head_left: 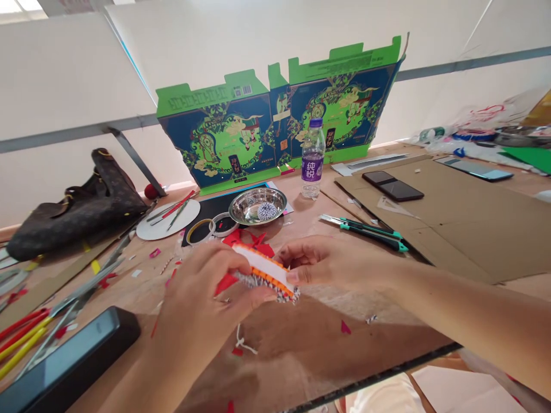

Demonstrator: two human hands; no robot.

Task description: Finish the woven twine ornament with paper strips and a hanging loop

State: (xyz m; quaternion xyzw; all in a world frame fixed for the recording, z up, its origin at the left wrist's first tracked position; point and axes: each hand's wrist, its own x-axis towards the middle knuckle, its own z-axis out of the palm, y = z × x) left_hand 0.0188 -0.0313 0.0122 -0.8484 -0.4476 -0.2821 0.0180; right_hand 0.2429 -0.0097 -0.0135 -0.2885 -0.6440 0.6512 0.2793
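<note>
Reads as a craft workspace: we've got cutters (372, 231), tape rolls (200, 242) and cardboard (465, 226) on one table (310, 353), paper scraps (345, 327) strewn about. Handbag (81, 203), bottle (311, 169) and phone (473, 168) share the top; we can't tell home from studio.

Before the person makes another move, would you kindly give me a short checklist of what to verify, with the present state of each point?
1. Left hand grips the white-and-orange piece: ok.
2. Right hand holds the piece's right end: ok.
3. Speckled yarn along the piece's lower edge is firmly attached: cannot tell, as fingers cover part of it.
4. Green-and-black cutter lies apart from both hands: ok, it is beyond the right hand.
5. Tabletop is free of scraps: not ok; a heart-shaped scrap lies there, among others.
6. Bottle stands upright with its purple cap on: ok.
</note>
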